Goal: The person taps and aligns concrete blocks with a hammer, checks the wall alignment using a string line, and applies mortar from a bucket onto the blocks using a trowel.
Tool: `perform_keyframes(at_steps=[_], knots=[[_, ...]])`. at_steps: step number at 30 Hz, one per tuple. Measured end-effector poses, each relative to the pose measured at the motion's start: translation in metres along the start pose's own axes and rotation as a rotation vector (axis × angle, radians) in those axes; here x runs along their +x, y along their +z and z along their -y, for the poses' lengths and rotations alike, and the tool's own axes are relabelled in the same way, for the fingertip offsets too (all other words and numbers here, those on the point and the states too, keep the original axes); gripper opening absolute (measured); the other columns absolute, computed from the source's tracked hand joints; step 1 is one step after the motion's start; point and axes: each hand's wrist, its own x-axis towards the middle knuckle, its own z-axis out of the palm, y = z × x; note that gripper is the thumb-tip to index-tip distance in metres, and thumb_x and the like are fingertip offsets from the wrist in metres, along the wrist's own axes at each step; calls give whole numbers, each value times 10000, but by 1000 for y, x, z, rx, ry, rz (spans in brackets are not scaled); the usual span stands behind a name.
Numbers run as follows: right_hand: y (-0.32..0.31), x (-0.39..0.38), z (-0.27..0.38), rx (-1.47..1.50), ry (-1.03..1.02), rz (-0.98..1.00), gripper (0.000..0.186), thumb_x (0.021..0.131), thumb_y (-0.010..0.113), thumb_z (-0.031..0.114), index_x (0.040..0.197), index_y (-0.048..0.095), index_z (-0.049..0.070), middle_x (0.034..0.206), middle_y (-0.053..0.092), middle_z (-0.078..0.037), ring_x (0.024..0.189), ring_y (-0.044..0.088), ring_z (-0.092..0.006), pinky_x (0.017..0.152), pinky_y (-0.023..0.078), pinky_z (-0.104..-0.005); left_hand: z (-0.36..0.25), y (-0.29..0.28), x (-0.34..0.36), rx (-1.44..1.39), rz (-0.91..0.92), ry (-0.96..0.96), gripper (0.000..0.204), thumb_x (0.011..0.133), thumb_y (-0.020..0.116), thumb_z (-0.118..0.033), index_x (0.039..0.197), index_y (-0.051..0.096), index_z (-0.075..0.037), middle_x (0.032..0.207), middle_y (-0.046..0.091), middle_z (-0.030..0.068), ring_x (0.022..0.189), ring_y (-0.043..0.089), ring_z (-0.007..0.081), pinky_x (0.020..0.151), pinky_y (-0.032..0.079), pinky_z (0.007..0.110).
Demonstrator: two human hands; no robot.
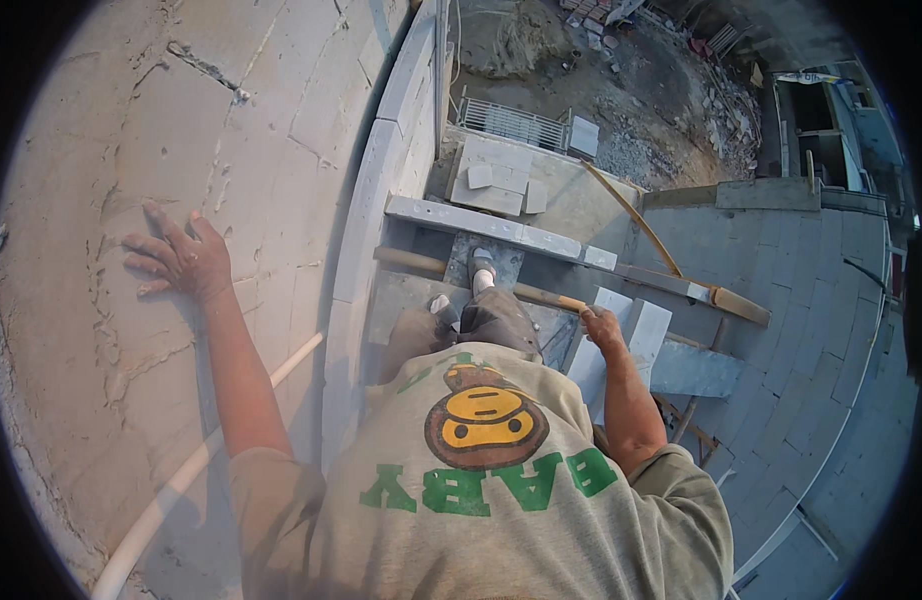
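My left hand (186,257) lies flat against the grey block wall (161,340), fingers spread, holding nothing. Lower right of my feet, my right hand (603,328) is curled at the near end of a round wooden pole (549,297), apparently gripping it. The pole's middle is hidden behind my foot and a narrow board (496,255). Beside that hand stand pale blocks (643,335) on edge. My shoed foot (481,262) rests on the board; my other foot (442,308) is partly covered by my trouser leg.
A white pipe (171,490) runs along the left wall. A row of pale blocks (491,228) crosses ahead, with stacked blocks (493,172) beyond. A timber plank (631,217) slants at right, near a block wall (771,300). Far below lies rubble-strewn ground (671,110) with a metal grille (513,122).
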Motion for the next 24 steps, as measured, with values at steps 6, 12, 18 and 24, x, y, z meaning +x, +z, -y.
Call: perform_keyframes(at_steps=[6,12,18,24], knots=[[34,-78,-38,50,217,16,447,898,464,430,1000,632,29,1068,610,-248,1071,541,-412,903,430,-456,-3,-11,4,32,3,83,780,853,490,-534,1485,139,-240,1488,42,278,1345,54,510,877,100,793],[72,-152,-60,85,266,-13,448,899,477,429,998,630,19,1034,626,-237,1052,559,-402,886,439,-459,-4,-8,2,40,-2,65,761,864,441,-554,1484,136,-235,1499,19,276,1361,18,506,917,78,780],[94,-185,-71,163,387,61,485,909,452,420,1044,622,-14,1112,598,-246,1111,533,-382,935,416,-444,-6,-11,1,100,-17,79,743,874,409,-558,1484,121,-247,1510,31,248,1378,43,460,942,134,749],[82,-179,-60,161,368,2,510,902,452,435,1097,611,-7,1134,591,-245,1114,531,-381,953,406,-443,1,-5,0,47,-94,112,719,882,386,-563,1481,144,-249,1515,51,226,1380,75,445,941,162,738]])
